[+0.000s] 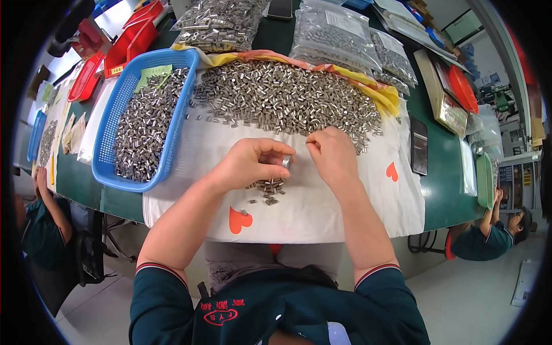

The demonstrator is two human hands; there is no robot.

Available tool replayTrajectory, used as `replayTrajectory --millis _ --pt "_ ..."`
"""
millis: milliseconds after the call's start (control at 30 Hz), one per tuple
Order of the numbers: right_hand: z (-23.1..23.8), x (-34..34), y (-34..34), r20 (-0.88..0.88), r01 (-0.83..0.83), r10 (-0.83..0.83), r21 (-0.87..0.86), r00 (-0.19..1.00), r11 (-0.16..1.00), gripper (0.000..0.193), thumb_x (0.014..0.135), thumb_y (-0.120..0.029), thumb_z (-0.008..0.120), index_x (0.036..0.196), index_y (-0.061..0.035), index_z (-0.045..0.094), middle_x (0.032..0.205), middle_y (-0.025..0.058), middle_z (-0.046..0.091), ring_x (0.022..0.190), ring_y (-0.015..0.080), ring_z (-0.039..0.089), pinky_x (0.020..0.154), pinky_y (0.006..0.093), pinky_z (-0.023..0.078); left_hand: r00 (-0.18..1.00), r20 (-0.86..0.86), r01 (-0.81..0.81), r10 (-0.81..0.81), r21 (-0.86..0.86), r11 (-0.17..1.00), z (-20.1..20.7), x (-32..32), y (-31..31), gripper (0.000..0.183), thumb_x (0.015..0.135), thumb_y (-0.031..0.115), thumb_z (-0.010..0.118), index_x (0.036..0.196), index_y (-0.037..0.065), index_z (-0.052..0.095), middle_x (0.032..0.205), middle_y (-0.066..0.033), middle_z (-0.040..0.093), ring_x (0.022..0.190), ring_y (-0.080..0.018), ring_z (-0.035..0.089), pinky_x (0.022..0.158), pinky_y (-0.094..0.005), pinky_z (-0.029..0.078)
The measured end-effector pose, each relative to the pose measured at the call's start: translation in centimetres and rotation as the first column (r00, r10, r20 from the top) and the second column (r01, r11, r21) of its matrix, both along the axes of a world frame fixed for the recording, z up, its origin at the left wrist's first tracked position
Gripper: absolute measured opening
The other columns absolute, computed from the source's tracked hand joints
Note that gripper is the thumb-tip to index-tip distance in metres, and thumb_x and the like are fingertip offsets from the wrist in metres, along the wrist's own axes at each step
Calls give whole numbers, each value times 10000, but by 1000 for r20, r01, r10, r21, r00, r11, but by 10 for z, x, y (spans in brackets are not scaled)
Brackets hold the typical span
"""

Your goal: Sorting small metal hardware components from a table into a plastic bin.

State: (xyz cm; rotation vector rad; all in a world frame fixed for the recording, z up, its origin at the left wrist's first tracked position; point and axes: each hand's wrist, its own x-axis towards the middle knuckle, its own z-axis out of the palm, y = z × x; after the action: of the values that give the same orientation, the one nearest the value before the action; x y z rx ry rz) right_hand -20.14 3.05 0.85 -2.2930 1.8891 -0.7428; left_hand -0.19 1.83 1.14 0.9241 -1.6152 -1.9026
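My left hand is closed, pinching a short silvery metal cylinder between thumb and fingers. Just right of it, my right hand has thumb and forefinger pressed together at the near edge of a wide pile of small metal sleeves. Whatever sits in that pinch is too small to make out. Under my left hand lies a little heap of the same metal pieces, partly covered by the fingers. Everything rests on a white cloth printed with red hearts.
A blue perforated basket of metal pieces stands left. Bulging plastic bags of parts line the back, behind a yellow-orange rolled cloth. A dark phone lies right on the green table. Other people sit at both sides.
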Motion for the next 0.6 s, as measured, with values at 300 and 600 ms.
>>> replayTrajectory --millis 300,600 --pt "32 15 12 669 -305 76 232 739 924 50 719 -49 595 757 -16 598 744 53 605 685 144 588 614 253 469 976 -154 -135 155 130 982 -2 2 -3 358 729 2 665 1063 -32 541 909 -60 604 827 -98 581 731 -230 494" --pt "25 21 14 595 -302 161 145 788 942 65 682 -37 611 742 -29 588 737 59 599 674 175 578 611 274 460 976 -138 -154 168 106 982 -6 2 -3 355 733 25 670 1065 -26 555 814 -23 594 734 -62 553 666 -195 466"
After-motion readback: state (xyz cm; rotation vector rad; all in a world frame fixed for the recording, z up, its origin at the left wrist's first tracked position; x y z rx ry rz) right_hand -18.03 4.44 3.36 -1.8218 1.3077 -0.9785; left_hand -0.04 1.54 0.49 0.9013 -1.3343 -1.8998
